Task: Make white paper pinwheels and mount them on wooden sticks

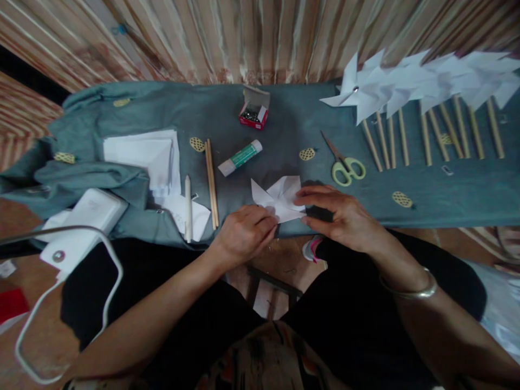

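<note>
A white paper pinwheel (281, 197), its blades folded toward the centre, lies at the front edge of the cloth-covered table. My left hand (247, 232) is closed on its lower left edge, with the fingertips pinched at the paper. At its right side my right hand (339, 212) has thumb and fingers apart, the fingertips touching the blades. No stick is visible on this pinwheel. Beyond it lie a green and white glue stick (240, 157) and an open red box of metal pins (254, 111). Green-handled scissors (345, 167) rest just past my right hand.
Finished white pinwheels (422, 81) on sticks lie in a row at the back right. To the left are stacked paper sheets (140, 157), two thin wooden sticks (212, 184), a white pencil-like stick (188, 208) and a white power bank (87, 227) with a looping cable.
</note>
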{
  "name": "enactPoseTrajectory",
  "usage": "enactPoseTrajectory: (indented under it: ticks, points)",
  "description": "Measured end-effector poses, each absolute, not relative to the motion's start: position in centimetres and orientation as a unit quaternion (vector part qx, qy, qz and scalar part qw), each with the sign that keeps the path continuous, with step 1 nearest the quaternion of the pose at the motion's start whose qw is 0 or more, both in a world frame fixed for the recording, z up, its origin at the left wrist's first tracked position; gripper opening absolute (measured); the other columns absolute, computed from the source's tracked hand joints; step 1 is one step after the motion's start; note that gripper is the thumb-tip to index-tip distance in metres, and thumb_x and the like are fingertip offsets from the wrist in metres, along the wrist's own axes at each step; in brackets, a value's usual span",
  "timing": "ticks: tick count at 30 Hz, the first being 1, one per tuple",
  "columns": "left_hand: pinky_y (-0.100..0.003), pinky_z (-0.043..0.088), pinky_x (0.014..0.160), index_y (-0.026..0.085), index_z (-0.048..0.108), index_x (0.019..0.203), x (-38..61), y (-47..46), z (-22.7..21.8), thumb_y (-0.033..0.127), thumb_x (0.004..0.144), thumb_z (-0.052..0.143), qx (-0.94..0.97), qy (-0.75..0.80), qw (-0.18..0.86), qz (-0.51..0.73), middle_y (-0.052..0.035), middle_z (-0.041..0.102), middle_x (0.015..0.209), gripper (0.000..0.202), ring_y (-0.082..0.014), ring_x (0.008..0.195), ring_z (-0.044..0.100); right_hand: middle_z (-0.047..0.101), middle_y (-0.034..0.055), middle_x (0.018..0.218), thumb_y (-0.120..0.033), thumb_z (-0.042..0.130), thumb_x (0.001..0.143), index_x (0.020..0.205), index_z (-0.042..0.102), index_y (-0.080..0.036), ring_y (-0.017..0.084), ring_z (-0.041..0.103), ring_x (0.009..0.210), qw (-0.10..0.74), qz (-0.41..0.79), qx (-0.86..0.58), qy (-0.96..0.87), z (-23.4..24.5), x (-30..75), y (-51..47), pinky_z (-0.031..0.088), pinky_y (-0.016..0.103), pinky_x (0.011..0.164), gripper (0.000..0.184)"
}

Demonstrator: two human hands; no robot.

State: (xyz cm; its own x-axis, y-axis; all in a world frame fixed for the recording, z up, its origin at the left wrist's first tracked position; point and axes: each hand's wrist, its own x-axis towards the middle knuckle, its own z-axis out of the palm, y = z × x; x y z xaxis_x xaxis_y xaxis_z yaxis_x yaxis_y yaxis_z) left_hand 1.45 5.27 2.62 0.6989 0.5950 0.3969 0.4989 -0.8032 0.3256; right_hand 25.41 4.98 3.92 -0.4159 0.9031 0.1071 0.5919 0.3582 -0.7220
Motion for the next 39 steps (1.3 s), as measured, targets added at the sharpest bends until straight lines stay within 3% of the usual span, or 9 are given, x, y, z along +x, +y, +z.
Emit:
enactPoseTrajectory:
  ticks: [7,10,17,23,39]
  points:
    - [-0.032,0.05,0.066,0.013,0.066,0.087,1.5,5.1,2.9,0.018,0.09,0.052,0.93,0.281,0.094,0.217,-0.0068,0.066,0.08,0.015,-0.0179,0.074,0.06,0.07,0.0047,0.109,-0.023,0.065,0.082,0.085,0.072,-0.024,0.022,0.065,0.103,0.322,0.401,-0.478,-0.712,3.8,24.3,4.9,0.051,0.045,0.093,0.008]
    - [-0.032,0.051,0.067,0.012,0.065,0.09,1.5,4.9,3.0,0.019,0.089,0.053,0.93,0.282,0.092,0.219,-0.0071,0.067,0.083,0.014,-0.0183,0.075,0.06,0.07,0.0054,0.107,-0.022,0.065,0.082,0.082,0.071,-0.023,0.023,0.064,0.105,0.326,0.381,-0.486,-0.716,3.4,23.8,4.9,0.05,0.045,0.094,0.006]
    - [-0.033,0.054,0.074,0.013,0.057,0.115,1.7,4.3,2.9,0.017,0.093,0.05,0.93,0.272,0.106,0.223,-0.0067,0.068,0.089,0.024,-0.0179,0.085,0.062,0.069,0.0079,0.107,-0.017,0.06,0.082,0.078,0.068,-0.02,0.023,0.065,0.102,0.278,0.268,-0.508,-0.77,3.3,22.7,4.9,0.047,0.046,0.095,0.009]
    - [-0.033,0.055,0.075,0.011,0.061,0.107,1.7,4.4,2.6,0.015,0.091,0.053,0.93,0.266,0.108,0.228,-0.0077,0.068,0.092,0.018,-0.0191,0.088,0.061,0.068,0.01,0.106,-0.015,0.057,0.082,0.075,0.065,-0.019,0.023,0.065,0.1,0.27,0.224,-0.524,-0.776,3.6,22.0,4.7,0.047,0.044,0.094,0.012]
    - [-0.034,0.055,0.077,0.011,0.061,0.105,1.8,4.4,2.3,0.015,0.091,0.053,0.922,0.271,0.137,0.241,-0.007,0.067,0.092,0.016,-0.0185,0.089,0.06,0.068,0.0107,0.105,-0.013,0.056,0.08,0.074,0.062,-0.019,0.025,0.064,0.099,0.272,0.214,-0.541,-0.766,3.5,21.7,4.4,0.047,0.044,0.091,0.011]
